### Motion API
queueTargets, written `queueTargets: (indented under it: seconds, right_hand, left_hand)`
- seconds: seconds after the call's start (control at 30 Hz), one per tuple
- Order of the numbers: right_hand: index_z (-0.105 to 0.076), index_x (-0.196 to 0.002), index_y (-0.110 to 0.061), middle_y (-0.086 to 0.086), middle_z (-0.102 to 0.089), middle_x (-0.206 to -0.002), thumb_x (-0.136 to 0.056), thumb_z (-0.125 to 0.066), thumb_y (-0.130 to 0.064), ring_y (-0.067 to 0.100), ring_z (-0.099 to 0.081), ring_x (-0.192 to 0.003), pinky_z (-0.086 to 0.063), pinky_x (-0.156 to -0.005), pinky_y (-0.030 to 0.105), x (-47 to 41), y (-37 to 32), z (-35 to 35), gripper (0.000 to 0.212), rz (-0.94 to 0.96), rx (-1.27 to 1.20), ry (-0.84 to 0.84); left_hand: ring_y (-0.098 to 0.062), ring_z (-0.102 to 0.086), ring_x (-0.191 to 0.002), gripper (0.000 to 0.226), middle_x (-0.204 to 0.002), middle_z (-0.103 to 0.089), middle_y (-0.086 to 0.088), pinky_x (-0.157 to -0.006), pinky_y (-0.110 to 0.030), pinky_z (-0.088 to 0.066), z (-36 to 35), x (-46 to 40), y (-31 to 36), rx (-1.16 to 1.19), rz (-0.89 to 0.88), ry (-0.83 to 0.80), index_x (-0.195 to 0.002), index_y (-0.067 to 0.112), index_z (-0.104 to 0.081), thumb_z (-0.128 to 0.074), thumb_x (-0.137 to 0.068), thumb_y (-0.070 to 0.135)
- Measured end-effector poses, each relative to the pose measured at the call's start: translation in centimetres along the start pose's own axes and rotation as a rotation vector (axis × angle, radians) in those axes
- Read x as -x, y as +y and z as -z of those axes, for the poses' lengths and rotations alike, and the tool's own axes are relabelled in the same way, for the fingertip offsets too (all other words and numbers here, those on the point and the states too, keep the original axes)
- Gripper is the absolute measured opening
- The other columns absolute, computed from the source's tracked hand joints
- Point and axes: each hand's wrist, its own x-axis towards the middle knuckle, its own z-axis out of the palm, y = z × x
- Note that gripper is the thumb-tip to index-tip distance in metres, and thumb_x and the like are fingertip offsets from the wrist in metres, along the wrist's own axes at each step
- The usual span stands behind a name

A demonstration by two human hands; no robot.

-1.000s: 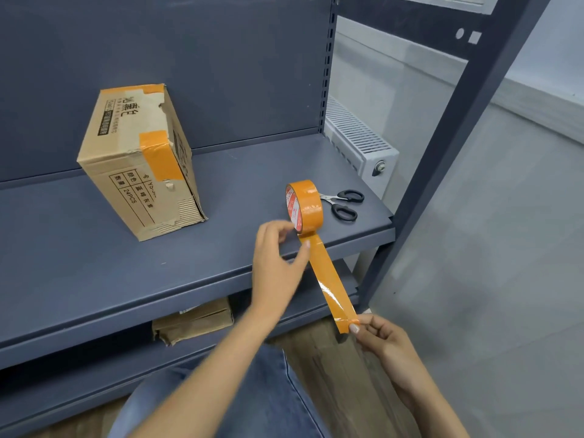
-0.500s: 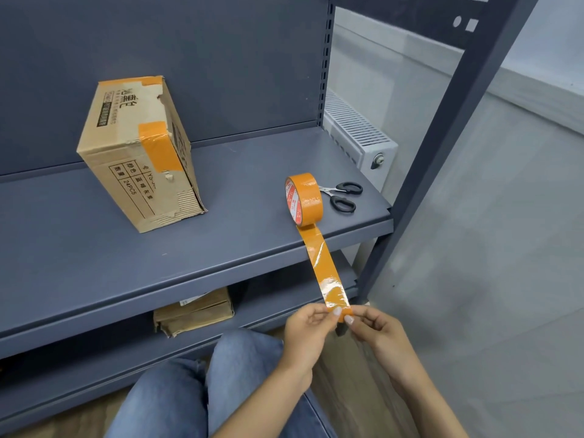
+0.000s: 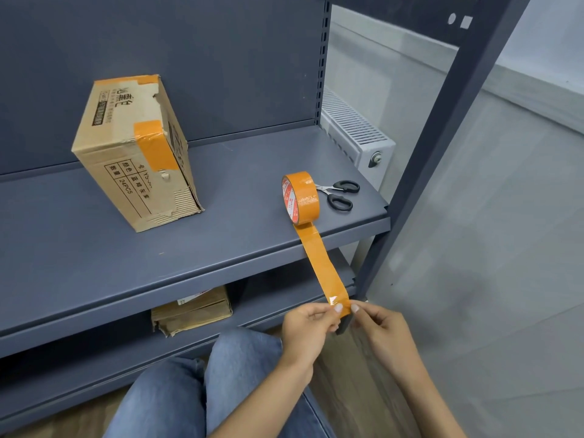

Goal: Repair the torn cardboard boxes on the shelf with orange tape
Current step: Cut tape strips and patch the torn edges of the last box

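An orange tape roll (image 3: 301, 197) stands on edge near the front right of the grey shelf (image 3: 221, 235). A pulled-out tape strip (image 3: 320, 263) runs from it down over the shelf's front edge. My left hand (image 3: 308, 330) and my right hand (image 3: 377, 327) both pinch the strip's free end below the shelf edge. A torn cardboard box (image 3: 136, 150) with orange tape patches on its top and corner stands at the shelf's back left, its lower edge ripped. Black-handled scissors (image 3: 338, 194) lie just right of the roll.
A second flattened cardboard box (image 3: 192, 311) lies on the lower shelf. The dark shelf upright (image 3: 442, 153) rises at the right, with a white radiator (image 3: 357, 134) behind it. My knees in blue jeans (image 3: 202, 390) are below the hands.
My left hand left the tape roll and came down to the strip's free end, joining my right hand. The roll now stands alone on the shelf.
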Motion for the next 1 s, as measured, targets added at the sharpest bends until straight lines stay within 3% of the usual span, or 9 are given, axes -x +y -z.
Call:
queueTargets:
  seconds: [0.13,0.23,0.3,0.37,0.43,0.5,0.67,0.83,1.0]
  right_hand:
    - [-0.075,-0.101,-0.027,-0.016,-0.073,-0.085,-0.099,-0.053,-0.02,-0.001,-0.064,-0.083,-0.046,-0.076,0.019,0.0,-0.1,-0.5,0.023,-0.009,0.118,0.031]
    - [-0.059,-0.131,-0.021,-0.006,-0.068,-0.113,-0.1,-0.048,-0.036,0.015,-0.063,-0.105,-0.044,-0.084,0.03,-1.3,-0.5,0.0,0.036,-0.072,0.377,0.127]
    - [-0.054,-0.135,-0.023,-0.008,-0.067,-0.107,-0.099,-0.051,-0.034,0.008,-0.063,-0.1,-0.045,-0.083,0.026,-2.2,-1.8,0.9,0.038,-0.012,0.308,0.286]
    - [-0.065,-0.119,-0.024,-0.013,-0.065,-0.094,-0.098,-0.055,-0.025,-0.006,-0.058,-0.083,-0.041,-0.073,0.009,-3.7,-4.1,1.8,0.024,0.141,0.231,0.379]
    - [-0.069,-0.111,-0.024,-0.011,-0.062,-0.102,-0.098,-0.055,-0.022,-0.003,-0.056,-0.084,-0.038,-0.072,0.005,-5.8,-6.9,2.4,0.019,0.268,0.317,0.332]
    - [-0.064,-0.122,-0.022,-0.008,-0.058,-0.117,-0.098,-0.054,-0.026,0.002,-0.055,-0.084,-0.041,-0.081,0.016,-8.8,-9.3,2.3,0.027,0.31,0.461,0.245]
    - [-0.055,-0.135,-0.013,0.005,-0.048,-0.143,-0.098,-0.054,-0.025,0.025,-0.052,-0.124,-0.04,-0.099,0.034,-17.0,-13.1,1.1,0.039,0.224,0.647,0.086]
    - [-0.061,-0.127,-0.006,0.013,-0.066,-0.116,-0.089,-0.069,-0.037,0.031,-0.061,-0.102,-0.052,-0.085,0.038,-19.6,-13.2,1.1,0.049,0.086,0.857,0.014]
    - [-0.055,-0.136,-0.01,0.006,-0.047,-0.131,-0.087,-0.07,-0.039,0.024,-0.05,-0.118,-0.042,-0.095,0.033,-19.4,-11.2,1.6,0.059,0.189,0.82,0.023]
  left_hand:
    - [-0.007,-0.066,-0.066,0.011,-0.074,-0.073,-0.003,-0.068,-0.016,-0.054,-0.1,0.1,0.1,0.013,0.005,-0.002,-0.09,0.008,-0.073,-0.074,-0.083,0.016]
    - [-0.011,-0.065,-0.069,0.009,-0.071,-0.071,-0.003,-0.072,-0.017,-0.055,0.4,0.1,0.3,0.021,0.014,-0.003,-0.086,0.008,-0.073,-0.074,-0.084,0.017]
    - [-0.013,-0.066,-0.071,0.006,-0.071,-0.071,-0.003,-0.076,-0.021,-0.056,0.8,0.1,0.5,0.017,0.031,-0.006,-0.082,0.011,-0.074,-0.074,-0.083,0.017]
    - [-0.014,-0.068,-0.075,0.004,-0.075,-0.073,-0.004,-0.078,-0.022,-0.057,1.2,0.2,0.7,0.016,0.05,-0.021,-0.08,0.014,-0.074,-0.073,-0.084,0.016]
    - [-0.017,-0.07,-0.081,0.003,-0.079,-0.074,-0.005,-0.077,-0.021,-0.056,1.3,0.4,0.7,0.028,0.07,-0.03,-0.081,0.015,-0.073,-0.073,-0.084,0.016]
    - [-0.018,-0.071,-0.084,0.005,-0.079,-0.075,-0.005,-0.077,-0.022,-0.057,1.2,0.5,0.9,0.04,0.08,-0.042,-0.079,0.016,-0.074,-0.073,-0.085,0.016]
    - [-0.019,-0.07,-0.079,0.011,-0.07,-0.072,-0.004,-0.079,-0.027,-0.058,1.1,0.2,1.2,0.073,0.11,-0.069,-0.079,0.011,-0.074,-0.069,-0.088,0.015]
    - [-0.019,-0.071,-0.085,0.012,-0.081,-0.075,-0.007,-0.082,-0.028,-0.058,1.2,-0.1,1.1,0.04,0.129,-0.119,-0.088,0.008,-0.075,-0.066,-0.09,0.016]
    - [-0.019,-0.071,-0.086,0.012,-0.086,-0.075,-0.007,-0.082,-0.028,-0.058,1.0,-0.4,1.0,0.026,0.135,-0.127,-0.093,0.008,-0.074,-0.066,-0.09,0.017]
